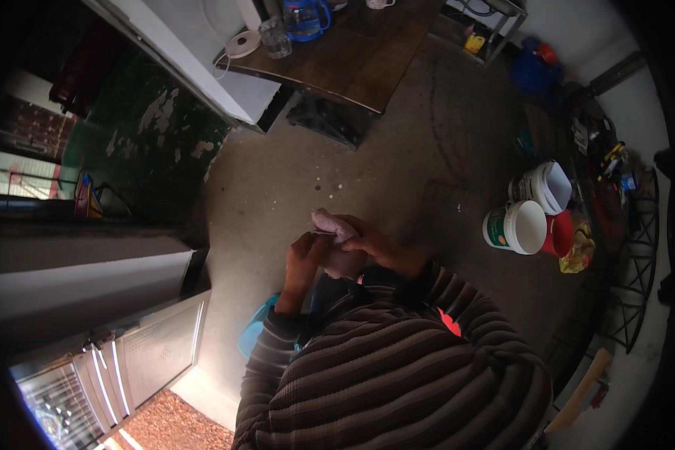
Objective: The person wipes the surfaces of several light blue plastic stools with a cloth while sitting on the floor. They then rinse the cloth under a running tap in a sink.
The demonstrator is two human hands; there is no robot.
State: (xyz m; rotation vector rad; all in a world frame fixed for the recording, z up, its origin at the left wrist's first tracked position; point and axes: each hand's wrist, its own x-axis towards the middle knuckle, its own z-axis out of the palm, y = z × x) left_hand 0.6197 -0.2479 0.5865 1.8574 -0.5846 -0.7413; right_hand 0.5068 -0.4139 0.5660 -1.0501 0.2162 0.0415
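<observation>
A pinkish, folded cloth [337, 228] that looks like a towel is bunched between my two hands in front of my body. My left hand [305, 256] grips its left side, fingers curled into the fabric. From the right, my right hand [379, 246] holds the rolled upper part, with the thumb across the front. A looser portion of cloth hangs below the fingers. Beneath my left forearm, a light-blue plastic basin [253, 332] shows in part; my sleeve and body hide the rest.
Ahead stands a brown table [360, 67] bearing a blue-lidded jug [304, 22] and a drinking glass [275, 39]. Right of me are a white-and-green bucket [514, 228], another white bucket [540, 188] and a red bucket [558, 233]. An open door [163, 349] is at lower left.
</observation>
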